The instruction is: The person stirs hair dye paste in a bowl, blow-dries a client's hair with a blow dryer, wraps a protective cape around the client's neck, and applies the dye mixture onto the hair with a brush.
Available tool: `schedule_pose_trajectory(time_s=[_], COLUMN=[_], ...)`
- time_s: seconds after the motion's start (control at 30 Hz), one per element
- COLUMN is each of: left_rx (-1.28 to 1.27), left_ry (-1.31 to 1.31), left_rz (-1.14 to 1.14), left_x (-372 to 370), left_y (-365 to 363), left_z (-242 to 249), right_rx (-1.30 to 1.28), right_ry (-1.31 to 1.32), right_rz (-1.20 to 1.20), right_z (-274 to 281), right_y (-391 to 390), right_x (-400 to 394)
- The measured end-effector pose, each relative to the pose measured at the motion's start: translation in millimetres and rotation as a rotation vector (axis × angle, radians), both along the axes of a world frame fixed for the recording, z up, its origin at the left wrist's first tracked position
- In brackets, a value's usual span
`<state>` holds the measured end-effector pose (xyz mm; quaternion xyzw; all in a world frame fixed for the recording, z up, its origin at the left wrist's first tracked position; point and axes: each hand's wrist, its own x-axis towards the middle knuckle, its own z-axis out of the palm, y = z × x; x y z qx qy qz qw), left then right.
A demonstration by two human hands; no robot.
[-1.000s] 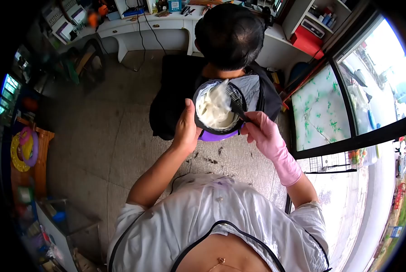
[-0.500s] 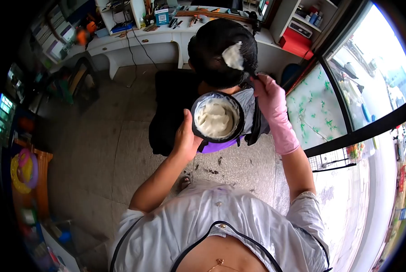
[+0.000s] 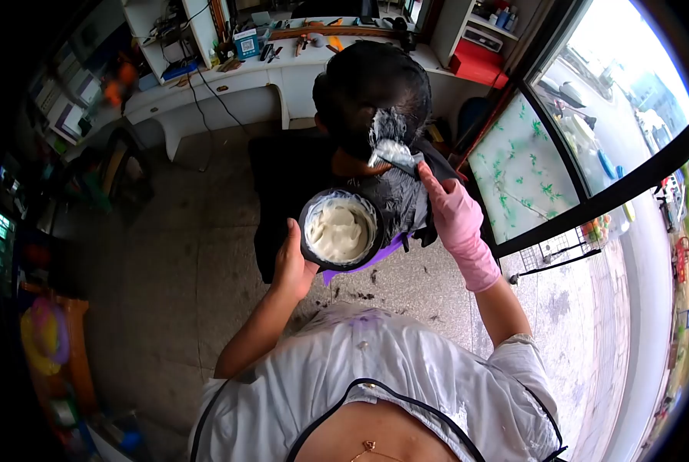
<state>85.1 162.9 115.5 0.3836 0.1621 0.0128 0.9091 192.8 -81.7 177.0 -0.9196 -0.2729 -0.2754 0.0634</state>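
Observation:
My bare left hand [image 3: 293,266] is closed on the side of a dark round mixing bowl [image 3: 308,256]. Thick whitish cream [image 3: 341,229] fills much of the bowl. In a pink glove, my right hand [image 3: 458,219] grips a dark tint brush [image 3: 408,163] whose cream-loaded end is by the nape of a seated person. This person's dark-haired head [image 3: 367,85] faces away from me. A streak of cream [image 3: 388,125] lies spread on the hair at the back, just above the brush. A dark cape [image 3: 290,177] covers the person's shoulders.
Ahead runs a white counter [image 3: 260,75] with small tools, below a mirror. A red box [image 3: 479,63] sits on the right. Beside me at right stands a glass door [image 3: 518,177] with a leaf pattern. Hair clippings [image 3: 360,296] lie on the floor.
My right hand has moved down with the brush from the back of the head to the nape. The cream patch is now smeared downward. The bowl has shifted slightly left and lower.

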Motion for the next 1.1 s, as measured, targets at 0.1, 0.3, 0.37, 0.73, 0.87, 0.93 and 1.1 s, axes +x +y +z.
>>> schedule_pose_trajectory(time_s=[0.1,0.3,0.37,0.73,0.87,0.93,1.1], left_rx=[0.018,0.001,-0.014,-0.017,-0.032,-0.020,-0.006], left_ry=[0.023,0.043,0.021,0.075,0.044,0.038,0.062], left_rz=[-0.016,-0.043,-0.049,-0.046,-0.047,-0.050,-0.020], left_x=[-2,-1,-6,-4,-5,-5,-8], left_y=[7,6,11,5,5,5,6], left_z=[-1,3,-3,7,6,6,9], right_rx=[0.098,-0.079,-0.125,1.005,1.105,1.009,0.956], right_ry=[0.023,-0.030,-0.046,0.638,0.557,0.603,0.611], right_rz=[0.076,0.005,-0.034,0.081,0.077,0.099,0.034], right_z=[16,17,10,55,59,62,61], right_y=[6,24,19,18,4,23,16], right_x=[-5,7,-12,44,37,29,54])
